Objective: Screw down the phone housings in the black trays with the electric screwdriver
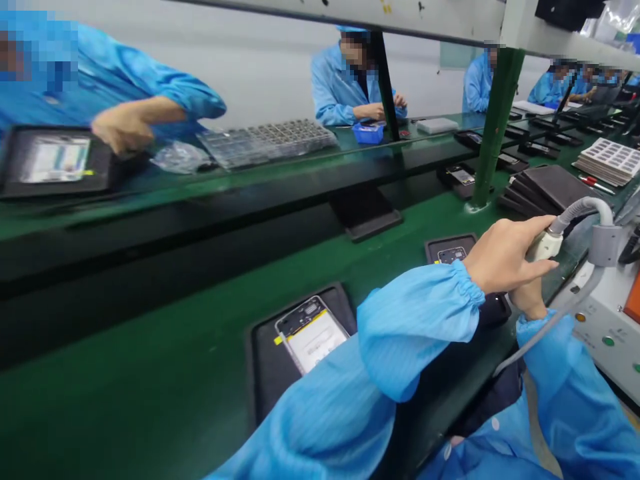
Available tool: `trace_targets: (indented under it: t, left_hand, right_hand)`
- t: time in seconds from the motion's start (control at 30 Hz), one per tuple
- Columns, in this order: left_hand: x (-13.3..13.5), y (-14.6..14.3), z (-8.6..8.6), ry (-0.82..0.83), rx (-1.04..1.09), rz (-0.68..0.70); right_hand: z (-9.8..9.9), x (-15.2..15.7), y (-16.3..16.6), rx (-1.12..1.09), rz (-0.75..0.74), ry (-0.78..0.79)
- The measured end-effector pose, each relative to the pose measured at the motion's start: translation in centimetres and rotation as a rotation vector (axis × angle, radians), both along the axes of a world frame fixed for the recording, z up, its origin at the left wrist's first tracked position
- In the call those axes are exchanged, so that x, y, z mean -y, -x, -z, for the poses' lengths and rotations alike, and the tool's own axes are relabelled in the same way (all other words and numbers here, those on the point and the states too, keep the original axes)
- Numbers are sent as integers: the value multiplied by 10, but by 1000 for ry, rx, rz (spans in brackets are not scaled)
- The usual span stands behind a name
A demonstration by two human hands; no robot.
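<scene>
My left hand (pixel 503 257) reaches across to the right and is closed round a white tool head (pixel 545 245) on a grey ribbed hose (pixel 583 208). Just below it, my right hand (pixel 529 299) is mostly covered and its fingers do not show. Both hands hover over a black tray with a phone part (pixel 450 252) on the green belt (pixel 150 373). A second black tray (pixel 265 360) nearer to me holds an opened phone (pixel 311 333) with a yellow tab. The hose runs to a white machine (pixel 607 327) with coloured buttons at the right.
A green post (pixel 495 127) stands on the belt behind the hands, with stacked black trays (pixel 550 187) beside it. Across the belt sit several co-workers in blue coats; one person's hand (pixel 125 127) is near a tablet (pixel 55 160) and a clear parts tray (pixel 270 140).
</scene>
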State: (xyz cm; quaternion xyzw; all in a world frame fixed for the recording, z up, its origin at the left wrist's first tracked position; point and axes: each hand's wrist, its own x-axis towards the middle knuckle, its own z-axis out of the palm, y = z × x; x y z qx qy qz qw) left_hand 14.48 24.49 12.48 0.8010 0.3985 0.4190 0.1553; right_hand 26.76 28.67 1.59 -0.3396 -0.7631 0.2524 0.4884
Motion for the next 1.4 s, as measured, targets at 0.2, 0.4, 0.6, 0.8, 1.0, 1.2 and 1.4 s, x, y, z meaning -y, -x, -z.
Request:
trace_targets:
  t: [0.2, 0.4, 0.6, 0.8, 1.0, 1.2, 1.4]
  left_hand:
    - [-3, 19, 17, 59, 52, -85]
    - [-6, 25, 26, 102, 61, -107]
    - [-5, 27, 28, 94, 73, -105]
    - [-5, 26, 29, 80, 82, -100]
    - [-3, 25, 27, 77, 57, -93]
    - [-1, 26, 25, 74, 63, -91]
    - [-2, 27, 27, 99, 62, -95]
  right_hand:
    - [11, -6, 34, -97, 13, 40]
    - [13, -8, 45, -187, 1, 88]
    - [13, -6, 46, -213, -33, 115]
    - [15, -6, 45, -187, -29, 118]
    - [18, -7, 39, -95, -17, 120]
    - [15, -5, 39, -76, -16, 122]
    - [18, -4, 40, -83, -7, 115]
